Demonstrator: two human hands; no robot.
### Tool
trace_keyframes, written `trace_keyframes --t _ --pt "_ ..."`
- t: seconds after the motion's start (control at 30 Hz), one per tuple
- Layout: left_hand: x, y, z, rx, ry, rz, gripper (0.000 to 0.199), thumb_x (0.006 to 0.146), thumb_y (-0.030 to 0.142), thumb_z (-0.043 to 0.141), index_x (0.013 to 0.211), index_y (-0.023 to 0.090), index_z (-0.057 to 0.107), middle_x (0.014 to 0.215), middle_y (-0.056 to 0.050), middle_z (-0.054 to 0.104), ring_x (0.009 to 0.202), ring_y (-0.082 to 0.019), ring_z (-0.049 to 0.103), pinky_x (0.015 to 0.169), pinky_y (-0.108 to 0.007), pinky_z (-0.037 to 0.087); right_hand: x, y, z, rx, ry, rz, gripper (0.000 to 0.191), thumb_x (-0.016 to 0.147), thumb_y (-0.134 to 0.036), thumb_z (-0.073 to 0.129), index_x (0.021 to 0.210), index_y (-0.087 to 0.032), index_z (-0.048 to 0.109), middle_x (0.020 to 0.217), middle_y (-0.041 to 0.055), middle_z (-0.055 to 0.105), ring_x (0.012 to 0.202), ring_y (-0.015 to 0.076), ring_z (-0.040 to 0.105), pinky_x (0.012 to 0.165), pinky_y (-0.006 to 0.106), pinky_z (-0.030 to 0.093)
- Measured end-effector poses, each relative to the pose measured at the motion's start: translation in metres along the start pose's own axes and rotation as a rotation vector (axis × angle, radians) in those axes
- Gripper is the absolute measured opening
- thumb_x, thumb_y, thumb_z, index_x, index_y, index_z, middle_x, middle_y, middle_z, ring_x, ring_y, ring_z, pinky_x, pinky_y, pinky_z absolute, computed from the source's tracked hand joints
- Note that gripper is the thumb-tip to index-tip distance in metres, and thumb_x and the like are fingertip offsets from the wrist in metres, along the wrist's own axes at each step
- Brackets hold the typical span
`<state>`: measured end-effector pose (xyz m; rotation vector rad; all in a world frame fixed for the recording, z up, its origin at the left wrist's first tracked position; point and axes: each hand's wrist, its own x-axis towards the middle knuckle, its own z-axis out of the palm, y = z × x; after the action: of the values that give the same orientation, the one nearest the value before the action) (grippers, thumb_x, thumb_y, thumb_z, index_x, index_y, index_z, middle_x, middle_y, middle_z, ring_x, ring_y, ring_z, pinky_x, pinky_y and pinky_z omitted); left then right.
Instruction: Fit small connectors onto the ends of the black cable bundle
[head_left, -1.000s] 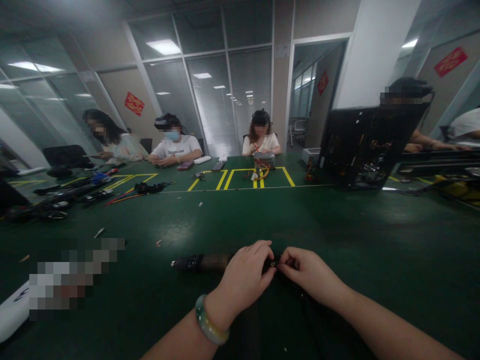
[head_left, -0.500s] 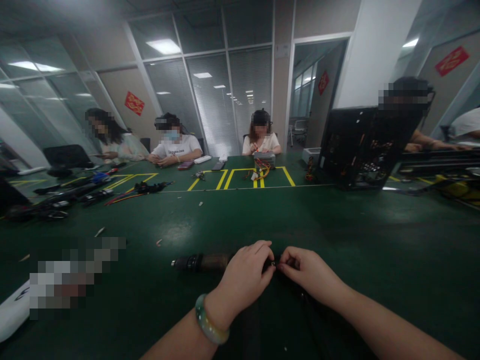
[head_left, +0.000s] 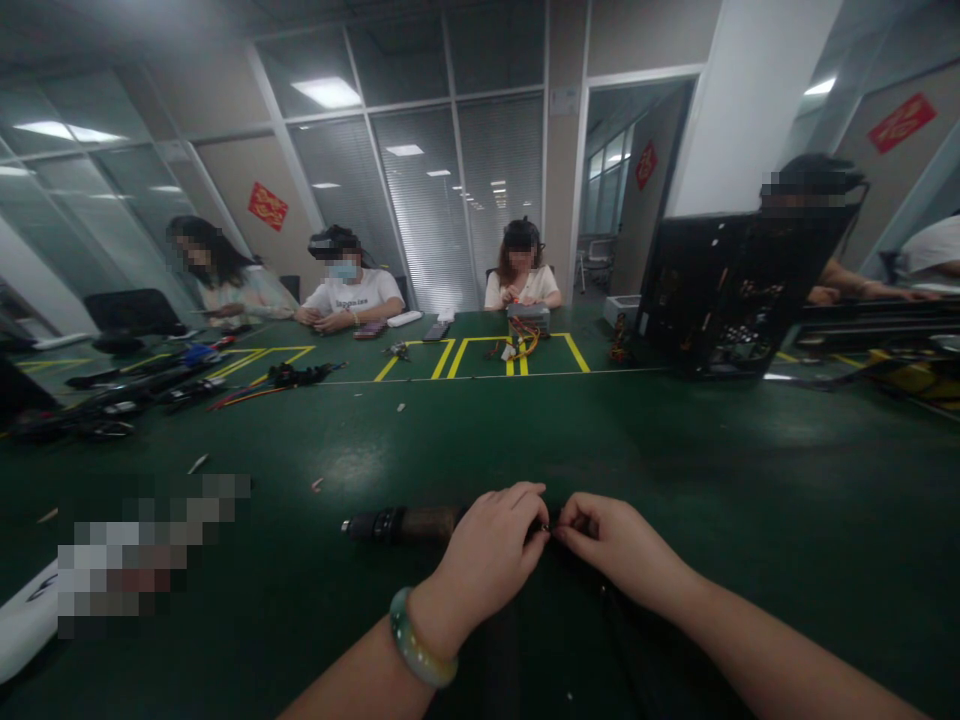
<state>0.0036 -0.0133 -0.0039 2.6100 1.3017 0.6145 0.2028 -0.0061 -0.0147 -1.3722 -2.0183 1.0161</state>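
Observation:
A dark power drill (head_left: 427,524) lies on the green table, its chuck with a metal tip pointing left. My left hand (head_left: 495,540), with a green bangle on its wrist, covers the drill's rear end. Its thumb and fingers are closed around that end, near a tiny shiny part (head_left: 545,527). My right hand (head_left: 611,540) is closed in a pinch right beside the left fingertips; whatever is between its fingers is too small to make out. A dark strip, perhaps the drill's handle, runs down beneath my left wrist. Below my right hand is a dark, cord-like shape.
Black tools and cables (head_left: 120,385) lie at the far left. A white object (head_left: 30,620) is at the near left. Small scraps (head_left: 318,484) dot the green table (head_left: 480,430). A black computer case (head_left: 720,290) stands at the back right. Several people sit across the table.
Both hands stay at the drill's rear end with almost the same grip. The fingertips shift only very slightly.

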Motion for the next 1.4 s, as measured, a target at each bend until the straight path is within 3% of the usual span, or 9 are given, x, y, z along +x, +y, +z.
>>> trace_keyframes --t 0.73,0.97,1.2,1.4 --pt "-0.0009 -0.0002 0.002 0.004 0.019 -0.011 0.016 0.084 0.017 0.058 0.099 0.021 0.054 0.13 -0.006 0.052 0.115 -0.025 0.052 0.094 -0.042 0.044 0.0005 0.0014 0.0007 -0.015 0.003 0.019 0.009 0.087 -0.027 0.058 0.083 -0.02 0.063 0.076 -0.0014 0.068 0.069 0.0146 0.062 0.058 0.021 0.041" --pt "0.0005 0.0021 -0.0026 0.009 -0.025 0.021 0.015 0.085 0.012 0.056 0.095 0.022 0.054 0.129 -0.003 0.054 0.114 -0.022 0.053 0.094 -0.04 0.043 -0.001 0.0011 -0.0011 0.003 -0.017 0.016 0.011 0.088 -0.029 0.056 0.085 -0.022 0.064 0.078 -0.002 0.068 0.069 0.0147 0.062 0.057 0.021 0.041" --pt "-0.0004 0.0009 0.0008 0.009 0.018 -0.008 0.015 0.084 0.018 0.059 0.098 0.021 0.053 0.127 -0.006 0.054 0.117 -0.024 0.051 0.094 -0.041 0.044 0.0017 0.0041 0.0012 -0.023 0.02 -0.006 0.011 0.087 -0.028 0.058 0.081 -0.02 0.062 0.073 -0.0021 0.066 0.067 0.0143 0.061 0.057 0.021 0.04" --pt "-0.0003 -0.0006 0.0011 -0.004 0.007 0.01 0.017 0.083 0.012 0.057 0.096 0.023 0.053 0.128 -0.002 0.053 0.114 -0.022 0.053 0.094 -0.039 0.044 0.0006 0.0037 0.0005 -0.009 -0.004 0.011 0.011 0.087 -0.03 0.058 0.083 -0.021 0.062 0.075 -0.0021 0.067 0.067 0.0144 0.062 0.055 0.021 0.04"
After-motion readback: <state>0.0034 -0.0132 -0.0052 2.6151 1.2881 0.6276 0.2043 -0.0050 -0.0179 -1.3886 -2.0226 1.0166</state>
